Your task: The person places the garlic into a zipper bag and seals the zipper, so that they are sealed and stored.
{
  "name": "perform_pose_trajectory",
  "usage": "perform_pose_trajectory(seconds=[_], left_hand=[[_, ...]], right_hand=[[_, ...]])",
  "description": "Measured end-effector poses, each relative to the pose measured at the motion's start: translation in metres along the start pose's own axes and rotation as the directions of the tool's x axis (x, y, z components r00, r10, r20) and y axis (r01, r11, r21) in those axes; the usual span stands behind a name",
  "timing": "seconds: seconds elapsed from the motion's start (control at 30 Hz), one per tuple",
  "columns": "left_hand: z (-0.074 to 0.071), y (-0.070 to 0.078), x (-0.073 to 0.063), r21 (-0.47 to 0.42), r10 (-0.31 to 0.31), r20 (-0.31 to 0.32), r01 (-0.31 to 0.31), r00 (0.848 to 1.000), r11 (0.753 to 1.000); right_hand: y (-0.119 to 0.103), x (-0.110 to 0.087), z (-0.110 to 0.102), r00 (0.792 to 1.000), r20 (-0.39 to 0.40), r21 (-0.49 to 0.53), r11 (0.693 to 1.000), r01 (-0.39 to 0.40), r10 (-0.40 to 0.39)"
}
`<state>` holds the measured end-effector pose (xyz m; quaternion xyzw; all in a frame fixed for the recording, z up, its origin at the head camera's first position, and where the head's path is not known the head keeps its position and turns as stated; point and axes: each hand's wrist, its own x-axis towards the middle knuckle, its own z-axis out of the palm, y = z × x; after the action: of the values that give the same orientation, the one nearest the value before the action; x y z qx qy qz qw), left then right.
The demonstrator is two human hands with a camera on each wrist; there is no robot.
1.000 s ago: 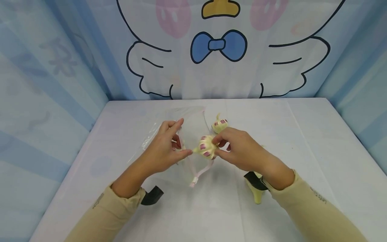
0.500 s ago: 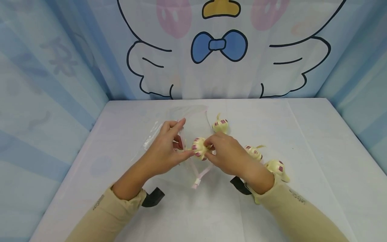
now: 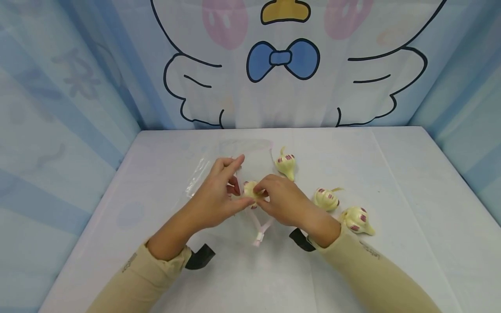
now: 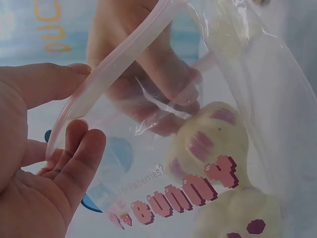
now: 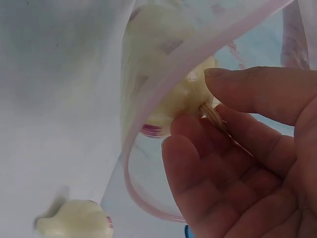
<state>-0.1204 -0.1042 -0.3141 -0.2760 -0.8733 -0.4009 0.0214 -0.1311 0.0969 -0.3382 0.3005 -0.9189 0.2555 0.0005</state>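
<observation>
A clear plastic bag with a pink rim stands between my hands, its mouth spread. My left hand holds that rim, thumb and fingers on it in the left wrist view. A pale yellow garlic bulb with purple streaks lies partly inside the mouth. My right hand pinches it near its dry stem, and its fingers cover part of it in the head view. Through the bag's film, which bears pink BUNNY lettering, the left wrist view shows another bulb below; whether it is inside is unclear.
Three more garlic bulbs lie on the white table: one behind my right hand, one to its right, and one by my right sleeve. A pink strip end hangs from the bag. Printed curtains close off the back and sides.
My right hand has moved left with the garlic bulb, bringing it to the bag's mouth. The bulbs at right have come into sight. My left hand has shifted slightly right.
</observation>
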Motion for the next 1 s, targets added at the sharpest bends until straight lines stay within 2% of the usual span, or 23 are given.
perform_pose_trajectory(seconds=[0.33,0.5,0.63,0.83,1.0], left_hand=[[0.002,0.001,0.000,-0.032,0.036,0.037,-0.035,0.999,0.999],[0.003,0.002,0.000,-0.097,0.021,0.061,-0.015,0.998,0.995],[0.003,0.002,0.000,-0.116,0.010,0.079,-0.001,0.997,0.993],[0.005,0.002,-0.001,-0.111,0.012,0.097,-0.001,0.995,0.994],[0.005,0.001,-0.002,-0.122,0.018,0.102,-0.006,0.995,0.993]], right_hand=[[0.006,0.009,0.010,0.996,0.085,0.169,0.985,-0.017,0.003],[0.007,0.013,0.017,0.990,0.143,0.183,0.982,-0.045,0.019],[0.007,0.015,0.020,0.984,0.179,0.184,0.982,-0.051,0.018],[0.009,0.016,0.025,0.979,0.199,0.179,0.984,0.010,-0.046],[0.011,0.015,0.029,0.972,0.195,0.196,0.976,0.094,-0.133]])
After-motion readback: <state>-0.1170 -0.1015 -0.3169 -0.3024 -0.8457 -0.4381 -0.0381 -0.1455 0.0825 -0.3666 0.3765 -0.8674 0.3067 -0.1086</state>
